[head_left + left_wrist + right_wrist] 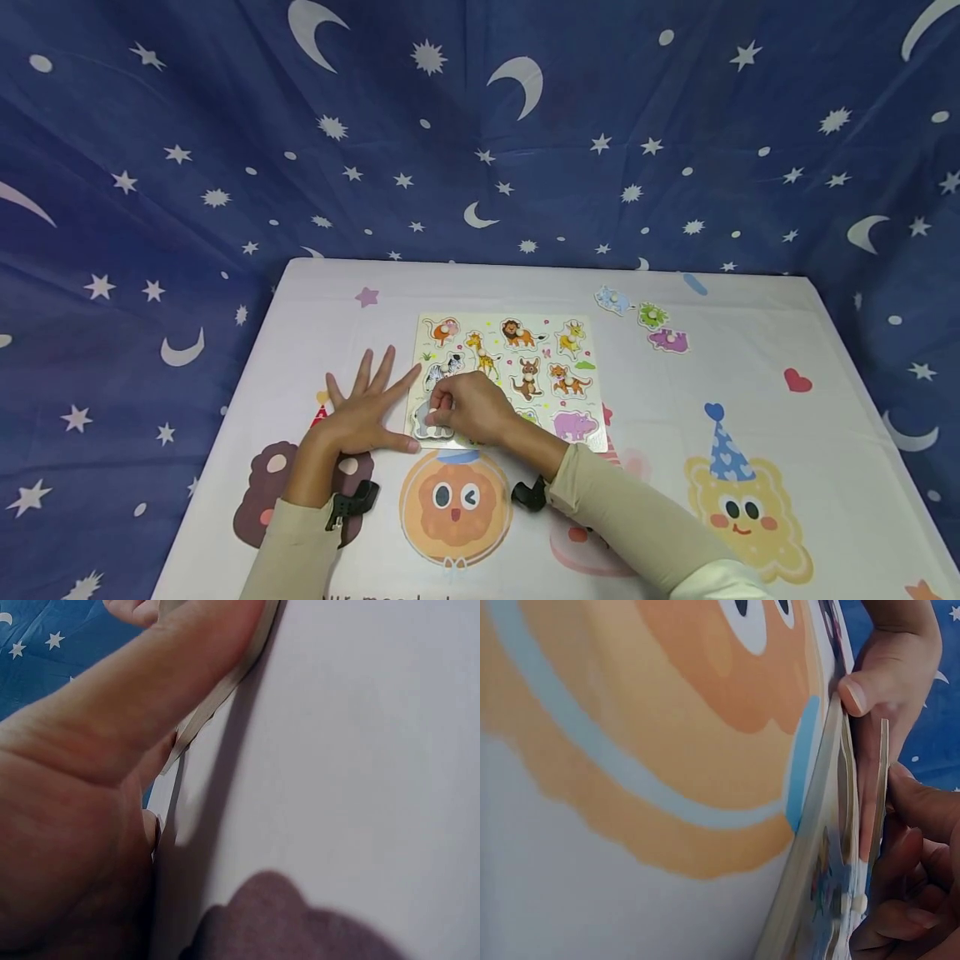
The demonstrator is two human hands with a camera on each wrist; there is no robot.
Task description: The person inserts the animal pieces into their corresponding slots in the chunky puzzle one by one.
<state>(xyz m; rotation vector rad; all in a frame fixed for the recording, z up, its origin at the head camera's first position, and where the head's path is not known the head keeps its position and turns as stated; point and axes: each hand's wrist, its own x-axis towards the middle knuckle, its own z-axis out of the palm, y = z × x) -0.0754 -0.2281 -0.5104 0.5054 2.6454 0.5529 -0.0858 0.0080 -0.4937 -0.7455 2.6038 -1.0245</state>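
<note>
A wooden animal peg puzzle board [465, 325] lies on the table before me. My right hand [472, 407] is over its lower left corner and pinches a grey animal puzzle piece [422, 414]. From the right wrist view, the thin piece [881, 780] stands slightly off the board's face, between the right hand's [922, 862] fingertips. My left hand [363, 421] lies with spread fingers at the board's left side. Its thumb reaches the board's lower left edge, and in the left wrist view the thumb [172, 667] lies along the board's side [221, 694].
Beyond the board's right side lie a blue animal piece [613, 300], a green piece [652, 315] and a purple piece [668, 340]. Several animals with pegs, such as the lion [519, 333], sit in the board. The tablecloth [750, 350] bears printed cartoon faces.
</note>
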